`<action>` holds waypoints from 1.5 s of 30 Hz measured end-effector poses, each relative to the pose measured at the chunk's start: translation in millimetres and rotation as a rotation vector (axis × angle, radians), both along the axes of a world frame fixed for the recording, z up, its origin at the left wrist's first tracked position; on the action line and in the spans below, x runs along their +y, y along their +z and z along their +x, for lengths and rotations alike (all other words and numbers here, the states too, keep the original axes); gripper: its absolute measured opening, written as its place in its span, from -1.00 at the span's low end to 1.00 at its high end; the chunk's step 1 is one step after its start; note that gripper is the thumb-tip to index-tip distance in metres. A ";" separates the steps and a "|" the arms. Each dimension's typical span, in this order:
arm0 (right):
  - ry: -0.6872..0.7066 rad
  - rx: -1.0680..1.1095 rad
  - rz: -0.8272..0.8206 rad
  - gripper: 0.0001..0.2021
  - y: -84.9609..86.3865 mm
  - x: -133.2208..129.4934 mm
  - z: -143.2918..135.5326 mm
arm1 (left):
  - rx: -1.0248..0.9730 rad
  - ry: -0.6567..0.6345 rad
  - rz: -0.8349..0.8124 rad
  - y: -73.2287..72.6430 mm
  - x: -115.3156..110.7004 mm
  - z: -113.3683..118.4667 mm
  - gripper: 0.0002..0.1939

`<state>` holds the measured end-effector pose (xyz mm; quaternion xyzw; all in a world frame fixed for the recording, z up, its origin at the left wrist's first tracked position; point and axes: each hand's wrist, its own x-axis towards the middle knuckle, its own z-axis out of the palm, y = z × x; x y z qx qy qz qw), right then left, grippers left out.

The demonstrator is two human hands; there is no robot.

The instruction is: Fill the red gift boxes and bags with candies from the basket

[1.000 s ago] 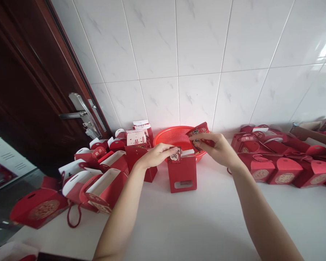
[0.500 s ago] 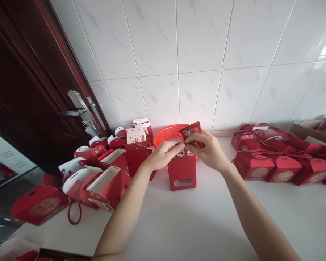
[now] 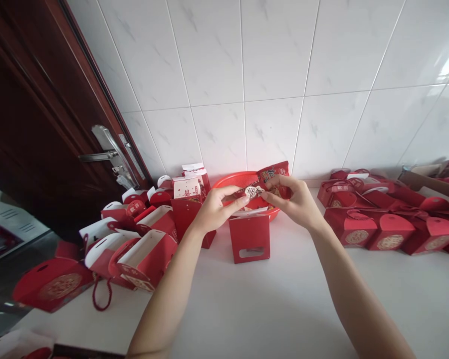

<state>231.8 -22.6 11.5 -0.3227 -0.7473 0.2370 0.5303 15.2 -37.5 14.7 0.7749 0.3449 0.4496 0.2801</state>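
Observation:
My left hand (image 3: 223, 207) and my right hand (image 3: 295, 202) are raised over a red paper box (image 3: 249, 239), fingertips pinched. Between them is a small red packet with a white, dark-lettered label (image 3: 254, 193), which both hands grip by its sides. A larger shiny red snack packet (image 3: 275, 172) stands up behind my right fingers. Whether those fingers also hold it is hard to see. The box stands upright on the table, with a cut-out slot low in its front. Its inside is mostly hidden.
An orange-red plastic basket (image 3: 224, 180) stands behind the box, against the tiled wall. Open red gift boxes (image 3: 149, 257) crowd the left. Closed red boxes (image 3: 391, 232) stand in rows on the right. A dark door with a metal handle (image 3: 110, 155) is at far left.
My hands have moved slightly apart. The white label now faces me between my fingers, and the larger red packet has shifted right and a little up. The box stays in place.

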 end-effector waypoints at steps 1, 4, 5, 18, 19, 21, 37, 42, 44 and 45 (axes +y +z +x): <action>0.010 -0.015 0.005 -0.86 0.2 0.3 0.1 | 0.026 0.005 0.004 0.8 -0.8 -0.5 -0.74; 0.067 -0.070 0.004 -0.81 -0.3 1.5 0.2 | 0.121 0.043 0.003 3.2 -3.5 -3.9 -0.73; 0.080 -0.095 0.003 -0.81 -0.6 1.9 0.7 | 0.148 0.062 0.007 4.2 -4.5 -6.2 -0.73; -0.003 -0.280 0.085 -0.86 -6.0 5.2 4.0 | 0.419 0.110 -0.209 -8.5 13.9 -21.0 -0.70; 0.011 -0.303 0.086 -0.85 -7.0 6.6 3.1 | 0.411 0.123 -0.221 -9.8 16.0 -20.1 -0.69; 0.022 -0.350 0.095 -0.85 -8.0 10.4 2.0 | 0.401 0.091 -0.256 -10.4 17.9 -20.3 -0.66; 0.174 -0.760 0.040 -0.79 8.9 10.2 -5.6 | 0.385 0.004 -0.407 -9.0 17.2 -23.6 -0.45; 0.173 -0.667 0.019 -0.82 13.2 18.5 5.1 | 0.350 0.000 -0.408 -11.3 18.7 -25.8 -0.45; 0.193 -0.576 0.027 -0.72 14.9 19.3 10.0 | 0.353 0.001 -0.409 -12.2 19.4 -26.7 -0.47; 0.205 -0.521 0.012 -0.66 15.2 19.0 12.0 | 0.353 0.003 -0.408 -12.3 19.4 -26.8 -0.48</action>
